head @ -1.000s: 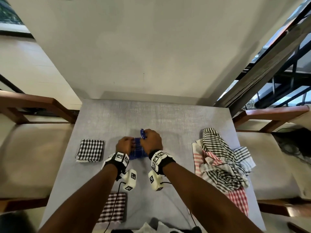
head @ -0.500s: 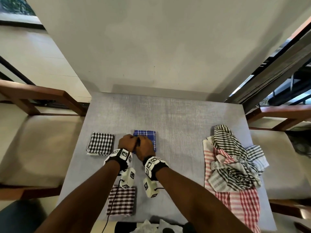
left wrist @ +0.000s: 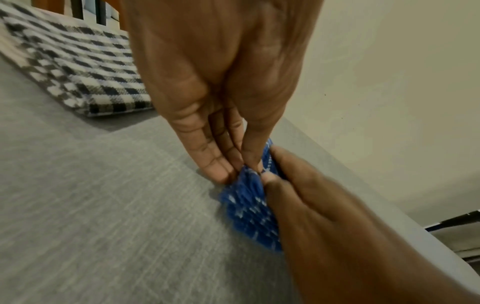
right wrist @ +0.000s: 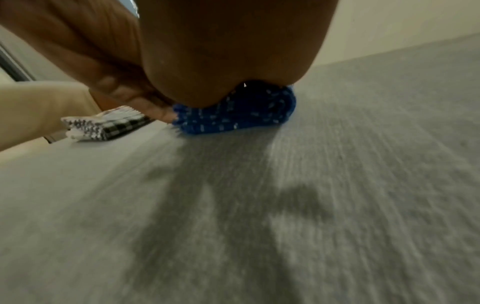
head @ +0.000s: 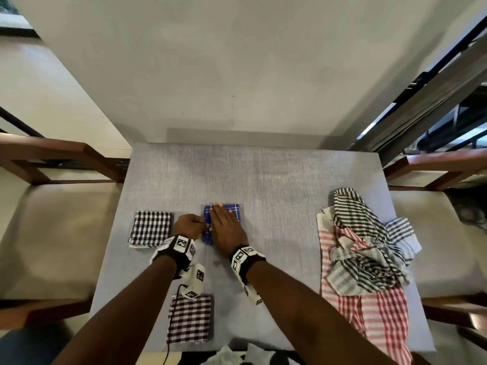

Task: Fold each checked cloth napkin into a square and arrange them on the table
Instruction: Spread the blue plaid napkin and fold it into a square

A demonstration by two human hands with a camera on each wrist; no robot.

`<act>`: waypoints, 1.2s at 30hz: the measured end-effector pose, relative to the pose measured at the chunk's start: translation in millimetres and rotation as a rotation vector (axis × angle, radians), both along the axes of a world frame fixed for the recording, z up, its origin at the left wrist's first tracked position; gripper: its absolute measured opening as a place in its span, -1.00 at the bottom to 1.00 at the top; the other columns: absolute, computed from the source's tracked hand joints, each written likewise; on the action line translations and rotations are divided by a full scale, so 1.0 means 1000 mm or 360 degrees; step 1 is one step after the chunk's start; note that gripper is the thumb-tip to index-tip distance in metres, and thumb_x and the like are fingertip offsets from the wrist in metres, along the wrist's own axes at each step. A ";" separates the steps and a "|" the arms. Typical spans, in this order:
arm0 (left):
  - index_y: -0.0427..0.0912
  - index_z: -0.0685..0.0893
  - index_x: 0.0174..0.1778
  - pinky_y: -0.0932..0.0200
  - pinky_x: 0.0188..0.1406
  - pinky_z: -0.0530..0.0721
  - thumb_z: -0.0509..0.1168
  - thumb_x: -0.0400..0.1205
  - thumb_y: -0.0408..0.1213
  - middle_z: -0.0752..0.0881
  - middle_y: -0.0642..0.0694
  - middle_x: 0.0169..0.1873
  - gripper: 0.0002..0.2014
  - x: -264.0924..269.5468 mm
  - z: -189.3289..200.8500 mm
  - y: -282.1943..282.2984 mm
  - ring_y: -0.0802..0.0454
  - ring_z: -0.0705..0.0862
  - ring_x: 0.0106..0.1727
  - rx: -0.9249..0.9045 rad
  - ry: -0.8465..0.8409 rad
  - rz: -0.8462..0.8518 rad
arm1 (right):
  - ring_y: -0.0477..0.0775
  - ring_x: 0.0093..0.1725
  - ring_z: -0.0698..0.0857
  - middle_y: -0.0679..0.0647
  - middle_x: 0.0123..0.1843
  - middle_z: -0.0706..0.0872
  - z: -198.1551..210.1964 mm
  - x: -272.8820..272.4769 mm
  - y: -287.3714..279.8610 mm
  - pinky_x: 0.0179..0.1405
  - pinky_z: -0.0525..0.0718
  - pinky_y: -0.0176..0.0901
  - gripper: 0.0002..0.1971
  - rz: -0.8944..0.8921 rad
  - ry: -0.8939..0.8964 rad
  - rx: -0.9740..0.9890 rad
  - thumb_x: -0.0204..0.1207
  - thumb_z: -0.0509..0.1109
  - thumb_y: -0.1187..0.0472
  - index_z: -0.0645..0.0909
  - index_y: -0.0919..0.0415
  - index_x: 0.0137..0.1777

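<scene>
Pressing my right hand [head: 227, 227] flat, fingers straight and together, on the folded blue napkin [head: 235, 210] mid-desk [head: 276, 180] to set its creases, I pinch its left edge with my left hand [head: 190, 227] so it stays square beside the black-checked napkin [head: 150, 227].

Folded blue checked napkin [head: 234, 212], mid-table
</scene>
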State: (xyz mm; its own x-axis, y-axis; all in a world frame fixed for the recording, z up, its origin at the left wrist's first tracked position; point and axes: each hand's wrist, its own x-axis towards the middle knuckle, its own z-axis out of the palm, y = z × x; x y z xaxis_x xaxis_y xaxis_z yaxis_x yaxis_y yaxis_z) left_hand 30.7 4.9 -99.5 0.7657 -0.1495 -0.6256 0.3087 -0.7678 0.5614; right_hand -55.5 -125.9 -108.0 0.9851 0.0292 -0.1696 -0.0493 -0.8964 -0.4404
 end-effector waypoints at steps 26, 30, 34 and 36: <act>-0.19 -0.04 0.71 -0.06 0.67 0.02 -0.24 0.75 0.00 -0.07 -0.12 0.71 -0.40 -0.038 -0.019 0.005 0.01 -0.10 0.71 0.0497 -0.1101 -0.1243 | 0.09 0.75 -0.17 0.22 0.77 -0.06 -0.016 -0.022 -0.021 0.73 -0.14 0.05 -0.30 -0.0014 -0.0060 -0.0100 0.70 0.03 -0.02 -0.03 0.31 0.74; -0.21 -0.03 0.70 -0.11 0.67 0.08 -0.23 0.74 -0.02 -0.05 -0.14 0.71 -0.39 -0.036 -0.019 0.004 -0.02 -0.08 0.72 0.0499 -0.1077 -0.1241 | 0.04 0.74 -0.27 0.13 0.76 -0.23 -0.019 -0.033 -0.028 0.71 -0.20 0.03 -0.26 -0.0179 0.0008 -0.0035 0.66 0.02 -0.02 -0.15 0.25 0.74; -0.22 -0.04 0.70 -0.15 0.66 0.08 -0.19 0.74 -0.02 -0.08 -0.15 0.71 -0.38 -0.036 -0.019 0.005 -0.03 -0.09 0.72 0.0539 -0.1109 -0.1234 | 0.03 0.74 -0.27 0.13 0.78 -0.18 -0.017 -0.033 -0.024 0.72 -0.19 0.03 -0.24 -0.0283 -0.0018 0.0045 0.63 0.01 -0.02 -0.14 0.27 0.75; -0.22 -0.04 0.70 -0.17 0.66 0.06 -0.19 0.73 -0.02 -0.08 -0.15 0.71 -0.37 -0.035 -0.016 0.004 -0.04 -0.09 0.72 0.0564 -0.1084 -0.1245 | 0.02 0.74 -0.27 0.13 0.78 -0.18 -0.018 -0.034 -0.024 0.72 -0.19 0.02 -0.23 -0.0290 -0.0008 0.0080 0.62 0.03 -0.02 -0.14 0.27 0.75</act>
